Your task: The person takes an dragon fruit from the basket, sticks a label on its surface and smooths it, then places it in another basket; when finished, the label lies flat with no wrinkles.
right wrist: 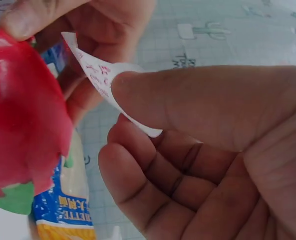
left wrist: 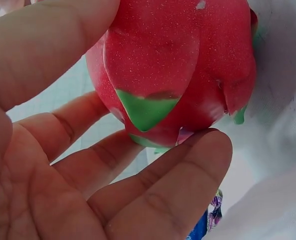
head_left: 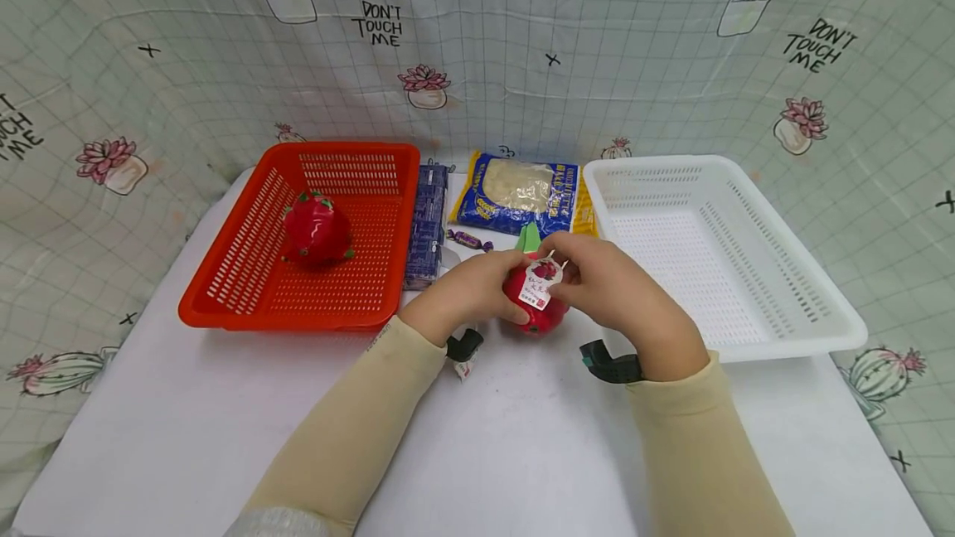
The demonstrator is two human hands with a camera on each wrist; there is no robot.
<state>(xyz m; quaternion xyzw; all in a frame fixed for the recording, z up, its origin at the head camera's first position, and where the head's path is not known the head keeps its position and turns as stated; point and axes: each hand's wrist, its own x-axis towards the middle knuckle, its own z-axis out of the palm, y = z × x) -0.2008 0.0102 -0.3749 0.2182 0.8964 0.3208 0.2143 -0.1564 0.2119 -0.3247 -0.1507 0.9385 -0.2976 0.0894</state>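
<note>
Fruit (head_left: 546, 320) is held in the grip of left hand (head_left: 488, 284) over desk (head_left: 507, 454), between red basket (head_left: 298, 321) and white basket (head_left: 791, 350); label (head_left: 539, 288) is pinched by right hand (head_left: 608, 276). Label could be torn by a sharp pull, or fruit dropped if left grip is loosened.

Two dragon fruits (head_left: 317, 230) (head_left: 546, 321), two hands (head_left: 481, 284) (head_left: 604, 280), two baskets (head_left: 373, 230) (head_left: 664, 247) – one red, one white

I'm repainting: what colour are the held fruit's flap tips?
Green flap tips, clearest in left wrist view.
</note>
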